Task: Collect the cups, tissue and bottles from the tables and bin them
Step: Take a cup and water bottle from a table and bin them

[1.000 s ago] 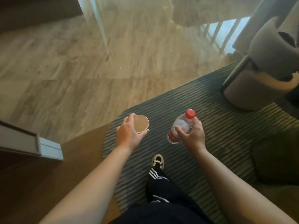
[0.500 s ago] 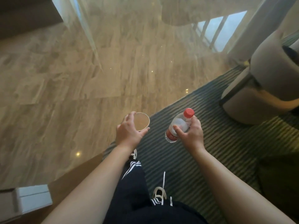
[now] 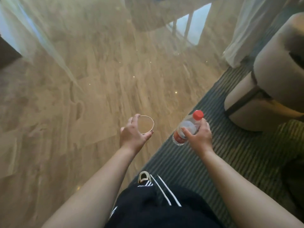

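Stepped off rug edge onto open floor — left grip holds cup, right grip bottle.

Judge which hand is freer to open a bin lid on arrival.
Neither clearly: the left hand holds the paper cup, the right hand the bottle. Perhaps the left, since its grip leaves fingertips loose around a light cup. No bin shows.

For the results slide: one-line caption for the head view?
Person carries a paper cup in the left hand and a red-capped bottle in the right hand, walking along the carpet edge.
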Demonstrator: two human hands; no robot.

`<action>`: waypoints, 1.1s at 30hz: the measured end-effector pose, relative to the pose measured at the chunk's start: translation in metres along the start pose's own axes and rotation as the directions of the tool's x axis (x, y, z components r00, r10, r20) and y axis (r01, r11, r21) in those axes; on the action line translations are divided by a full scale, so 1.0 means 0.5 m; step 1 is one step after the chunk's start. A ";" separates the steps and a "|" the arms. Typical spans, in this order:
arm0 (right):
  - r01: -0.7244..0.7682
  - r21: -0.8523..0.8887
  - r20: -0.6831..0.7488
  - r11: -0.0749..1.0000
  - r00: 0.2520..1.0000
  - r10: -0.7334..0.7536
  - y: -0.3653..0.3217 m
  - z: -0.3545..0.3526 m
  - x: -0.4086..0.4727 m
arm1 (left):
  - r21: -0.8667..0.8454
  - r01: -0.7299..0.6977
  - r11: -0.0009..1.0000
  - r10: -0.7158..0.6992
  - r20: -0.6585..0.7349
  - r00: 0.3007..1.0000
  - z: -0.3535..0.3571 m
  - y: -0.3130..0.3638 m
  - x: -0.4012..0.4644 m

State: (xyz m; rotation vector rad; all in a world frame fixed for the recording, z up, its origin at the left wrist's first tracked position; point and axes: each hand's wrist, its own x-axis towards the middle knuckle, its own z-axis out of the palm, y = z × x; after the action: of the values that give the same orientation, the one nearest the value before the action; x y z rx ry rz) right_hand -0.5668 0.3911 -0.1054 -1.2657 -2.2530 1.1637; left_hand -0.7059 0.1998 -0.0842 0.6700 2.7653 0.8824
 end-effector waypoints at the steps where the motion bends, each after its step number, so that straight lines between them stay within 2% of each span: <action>1: -0.008 0.000 -0.013 1.000 1.000 0.008 -0.012 0.009 0.025 | 0.002 -0.007 1.000 0.007 0.014 1.000 -0.001 0.003 0.037; 7: -0.072 -0.010 -0.104 0.997 0.992 0.071 -0.046 0.038 0.187 | -0.018 -0.082 0.996 0.083 0.101 0.991 0.039 0.037 0.251; 15: -0.155 0.034 -0.189 0.987 0.969 0.159 -0.028 0.053 0.506 | 0.000 -0.196 0.981 0.192 0.195 0.962 0.192 0.154 0.591; 22: -0.216 0.092 -0.211 0.972 0.950 0.231 -0.053 -0.042 0.863 | 0.007 -0.294 0.956 0.278 0.296 0.914 0.328 0.370 0.949; 33: -0.351 0.157 -0.361 0.923 0.850 0.384 -0.024 -0.201 1.331 | -0.065 -0.442 0.894 0.435 0.354 0.828 0.563 0.722 1.392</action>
State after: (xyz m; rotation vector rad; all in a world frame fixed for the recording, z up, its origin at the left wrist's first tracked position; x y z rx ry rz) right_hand -0.8883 0.9823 -0.1119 -1.7696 -1.7031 0.9999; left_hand -1.1110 0.9273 -0.1152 1.3627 2.3238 0.7102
